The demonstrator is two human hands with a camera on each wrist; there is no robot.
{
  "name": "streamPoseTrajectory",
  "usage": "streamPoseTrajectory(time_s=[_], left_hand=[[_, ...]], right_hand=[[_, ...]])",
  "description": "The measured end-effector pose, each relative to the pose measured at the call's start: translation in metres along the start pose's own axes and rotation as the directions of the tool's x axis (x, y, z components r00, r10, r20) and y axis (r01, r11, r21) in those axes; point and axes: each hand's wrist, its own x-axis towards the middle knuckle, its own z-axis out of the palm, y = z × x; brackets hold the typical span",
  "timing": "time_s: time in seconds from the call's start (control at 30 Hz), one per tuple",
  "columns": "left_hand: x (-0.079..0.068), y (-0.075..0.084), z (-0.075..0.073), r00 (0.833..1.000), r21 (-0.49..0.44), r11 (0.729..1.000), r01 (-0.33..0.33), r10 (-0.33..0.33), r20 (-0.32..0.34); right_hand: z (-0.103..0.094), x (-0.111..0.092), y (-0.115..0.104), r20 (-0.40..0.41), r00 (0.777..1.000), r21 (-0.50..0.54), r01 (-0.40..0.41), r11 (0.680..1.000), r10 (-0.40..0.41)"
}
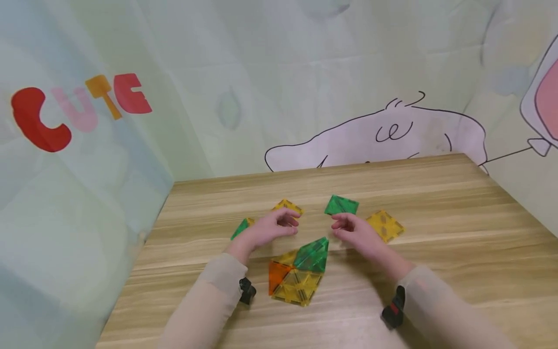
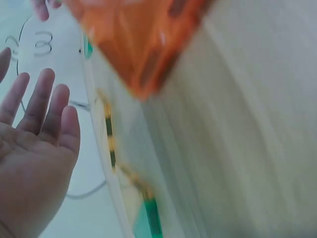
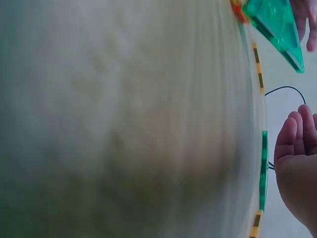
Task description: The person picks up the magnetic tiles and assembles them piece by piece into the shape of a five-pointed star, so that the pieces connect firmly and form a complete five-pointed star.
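Observation:
A cluster of translucent magnetic tiles stands on the table between the forearms: a green tile (image 1: 313, 256), an orange tile (image 1: 279, 275) and yellow tiles (image 1: 299, 287) joined at their edges. My left hand (image 1: 275, 227) hovers behind it to the left, fingers loosely bent and holding nothing. To the right, my right hand (image 1: 354, 231) is raised the same way, its palm facing the left hand. Both palms look bare in the wrist views, where the orange tile (image 2: 141, 44) and the green tile (image 3: 277, 25) loom close.
Loose flat tiles lie behind the hands: a yellow one (image 1: 287, 206), a green one (image 1: 342, 204) and a yellow square (image 1: 385, 226). A green tile touching yellow (image 1: 240, 229) lies beyond the left wrist. The wooden table (image 1: 457, 232) meets a printed curtain (image 1: 244, 87) at its back edge.

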Motion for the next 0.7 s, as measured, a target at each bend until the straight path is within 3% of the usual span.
streamPoseTrajectory(time_s=[0.2, 0.4, 0.7], left_hand=[[-0.016, -0.013, -0.018, 0.994, 0.052, 0.998, 0.025, -0.019, -0.107], [-0.032, -0.024, -0.029, 0.983, 0.111, 0.990, 0.083, -0.064, -0.170], [-0.060, -0.060, -0.046, 0.956, 0.194, 0.969, 0.152, -0.094, -0.279]], right_hand=[[-0.002, 0.012, -0.001, 0.034, 0.999, -0.093, 0.033, 0.995, -0.030], [0.001, 0.022, -0.014, 0.104, 0.994, -0.185, 0.041, 0.982, -0.022], [0.012, 0.031, -0.028, 0.229, 0.973, -0.260, 0.094, 0.961, -0.034]])
